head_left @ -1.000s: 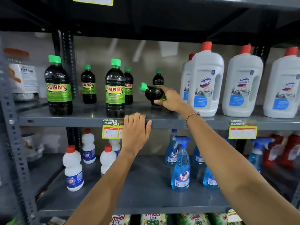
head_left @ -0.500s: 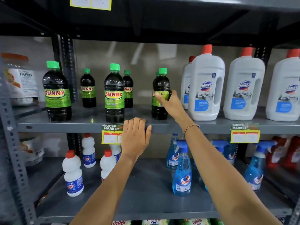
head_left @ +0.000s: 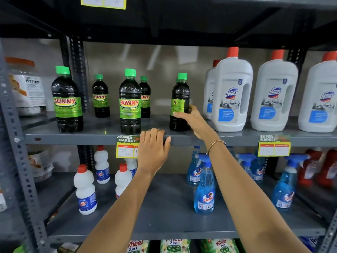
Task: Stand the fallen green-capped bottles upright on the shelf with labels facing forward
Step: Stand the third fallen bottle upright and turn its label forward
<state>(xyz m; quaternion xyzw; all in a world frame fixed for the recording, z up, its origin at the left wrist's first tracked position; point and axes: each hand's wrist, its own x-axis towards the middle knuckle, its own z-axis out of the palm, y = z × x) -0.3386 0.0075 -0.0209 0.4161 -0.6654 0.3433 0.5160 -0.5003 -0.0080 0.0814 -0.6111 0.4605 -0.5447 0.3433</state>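
Observation:
Several dark Sunny bottles with green caps stand on the grey middle shelf (head_left: pixel 102 133). My right hand (head_left: pixel 193 119) grips the rightmost bottle (head_left: pixel 179 99) low on its right side; it stands upright and its label shows small print, turned to the left. Another green cap peeks out just behind it. Two front bottles (head_left: pixel 67 101) (head_left: pixel 130 103) and two rear ones (head_left: pixel 100 96) (head_left: pixel 145 97) stand with the Sunny name forward. My left hand (head_left: pixel 154 150) rests flat on the shelf's front edge, fingers over the lip, holding nothing.
White Domex jugs (head_left: pixel 232 92) with red caps stand close to the right of the held bottle. A jar (head_left: pixel 27 88) sits at far left. Below are white bottles (head_left: pixel 85 190), blue spray bottles (head_left: pixel 204 187) and yellow price tags (head_left: pixel 126 147).
A second ago my right hand held the bottle tilted with its cap to the left. It has since been tipped upright and set on the shelf, and the hand has slid lower on it.

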